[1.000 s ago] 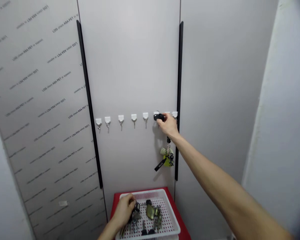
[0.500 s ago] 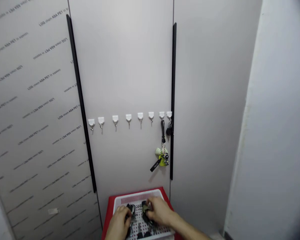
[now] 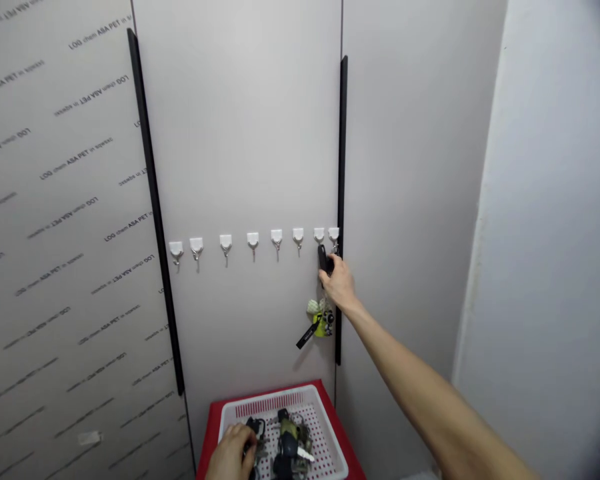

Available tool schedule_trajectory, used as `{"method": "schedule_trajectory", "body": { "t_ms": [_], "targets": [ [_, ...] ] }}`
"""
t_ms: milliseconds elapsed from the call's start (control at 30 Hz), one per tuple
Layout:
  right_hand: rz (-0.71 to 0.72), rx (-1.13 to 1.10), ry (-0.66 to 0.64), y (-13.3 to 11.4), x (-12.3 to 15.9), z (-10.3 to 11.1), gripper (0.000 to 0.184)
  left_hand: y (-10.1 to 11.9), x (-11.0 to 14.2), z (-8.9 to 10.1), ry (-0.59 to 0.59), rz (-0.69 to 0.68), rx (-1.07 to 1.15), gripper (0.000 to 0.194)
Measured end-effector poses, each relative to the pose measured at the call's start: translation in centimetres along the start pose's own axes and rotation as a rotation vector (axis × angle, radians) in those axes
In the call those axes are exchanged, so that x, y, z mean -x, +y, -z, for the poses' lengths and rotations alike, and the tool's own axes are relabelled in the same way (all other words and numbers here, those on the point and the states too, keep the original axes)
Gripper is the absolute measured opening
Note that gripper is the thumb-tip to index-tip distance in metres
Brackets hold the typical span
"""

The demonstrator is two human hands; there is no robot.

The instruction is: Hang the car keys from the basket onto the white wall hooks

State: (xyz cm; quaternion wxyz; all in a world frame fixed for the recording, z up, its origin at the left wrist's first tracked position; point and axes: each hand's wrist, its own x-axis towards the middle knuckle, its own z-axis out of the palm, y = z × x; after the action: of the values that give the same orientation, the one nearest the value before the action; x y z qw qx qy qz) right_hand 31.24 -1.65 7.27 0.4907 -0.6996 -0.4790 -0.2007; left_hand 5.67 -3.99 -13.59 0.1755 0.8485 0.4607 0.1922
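Note:
My right hand [image 3: 339, 280] is up at the hooks, its fingers closed on the black strap [image 3: 323, 259] of a keychain hanging from the second hook [image 3: 319, 234] from the right. Below that hand dangle the keychain's yellow-green charm [image 3: 322, 325], a small figure and a black tag [image 3: 307, 335]. Down at the white basket [image 3: 333, 437], my left hand [image 3: 234, 451] curls around dark keys [image 3: 257, 427] at its left side. More keys [image 3: 286, 443], with black heads and metal blades, lie heaped in the basket's middle. The left fingertips are partly hidden.
Several white hooks [image 3: 253, 240] run in a row across the pale panel. Long black handles [image 3: 150, 173] flank it on both sides. The basket stands on a red surface [image 3: 206, 433]. A white wall [image 3: 545, 200] rises at the right.
My right hand has left the keys in the basket and risen to the hanging keychain's strap. My left hand has stayed at the basket's left side. The view has shifted slightly.

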Motion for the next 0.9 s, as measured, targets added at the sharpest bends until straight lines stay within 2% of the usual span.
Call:
{"method": "schedule_trajectory", "body": {
  "t_ms": [167, 367, 433, 533, 600, 633, 700, 833, 900],
  "targets": [
    [0.091, -0.068, 0.117, -0.2, -1.6, 2.3, 0.032, -0.2, -0.1, 0.0, -0.014, 0.016, -0.002, 0.015],
    [0.100, -0.003, 0.143, -3.0, -6.0, 5.1, 0.031, 0.1, 0.1, 0.3, -0.004, 0.025, 0.004, 0.017],
    [0.127, 0.080, 0.066, -3.8, -7.1, 5.6, 0.029, 0.1, 0.0, 0.3, -0.020, 0.044, 0.007, 0.016],
    [0.184, 0.252, -0.198, -4.5, -7.8, 6.5, 0.024, 0.1, -0.1, 0.3, -0.041, 0.063, 0.014, 0.016],
    [0.153, 0.341, -0.345, -4.5, -7.8, 7.0, 0.022, 0.1, 0.0, 0.4, -0.042, 0.069, 0.019, 0.016],
    [0.119, 0.367, -0.377, -4.4, -7.8, 7.2, 0.021, 0.1, 0.0, 0.4, -0.043, 0.070, 0.021, 0.015],
    [0.068, 0.375, -0.347, -4.2, -7.8, 7.4, 0.022, 0.2, 0.1, 0.5, -0.042, 0.069, 0.024, 0.015],
    [0.084, 0.277, -0.095, -4.3, -8.4, 7.1, 0.027, 0.3, 0.2, 0.6, -0.036, 0.065, 0.022, 0.015],
    [0.121, 0.240, -0.025, -4.6, -8.9, 6.8, 0.029, 0.3, 0.2, 0.5, -0.037, 0.069, 0.019, 0.015]
  ]
}}
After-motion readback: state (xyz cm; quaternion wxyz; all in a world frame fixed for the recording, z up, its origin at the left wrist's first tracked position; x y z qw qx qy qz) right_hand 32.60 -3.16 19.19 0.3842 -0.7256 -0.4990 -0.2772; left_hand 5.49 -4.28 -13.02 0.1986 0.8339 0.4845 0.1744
